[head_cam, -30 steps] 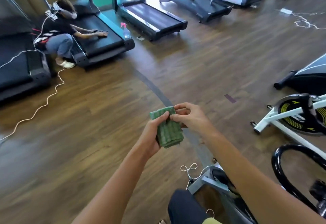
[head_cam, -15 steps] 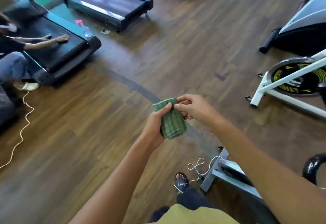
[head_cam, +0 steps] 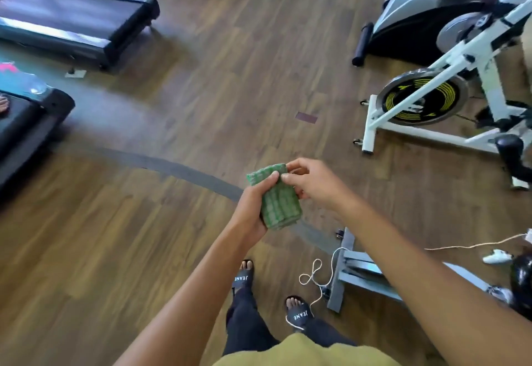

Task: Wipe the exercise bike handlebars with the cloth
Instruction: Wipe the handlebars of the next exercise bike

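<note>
**A:** Where is the cloth?

**B:** The green folded cloth [head_cam: 280, 201] is just off the middle of the view, toward five o'clock. It is held up above the wooden floor [head_cam: 129, 250] and does not touch it.

**A:** Which hand has it?

**B:** Both. The left hand [head_cam: 253, 207] wraps round the lower part, with the thumb laid up the front toward the top edge. The right hand [head_cam: 312, 182] comes in from four o'clock and pinches the top corner between thumb and fingertips. The hands are close together, both clamped on the cloth, and the thumb tips almost meet.

**A:** And the machines around?

**B:** A white exercise bike [head_cam: 421, 100] with a black-and-yellow flywheel stands at two o'clock, well apart from the hands. A grey frame [head_cam: 359, 272] lies low at five o'clock, partly under the right forearm. A pale cord [head_cam: 315, 275] is looped on the floor just beside it. A black rounded part shows at the edge at four o'clock, cut off too much to say what it is.

**A:** Anything else?

**B:** A black treadmill [head_cam: 77, 20] at ten o'clock, blurred. The person's sandalled feet [head_cam: 244, 275] are at six o'clock, below the cloth.
</note>
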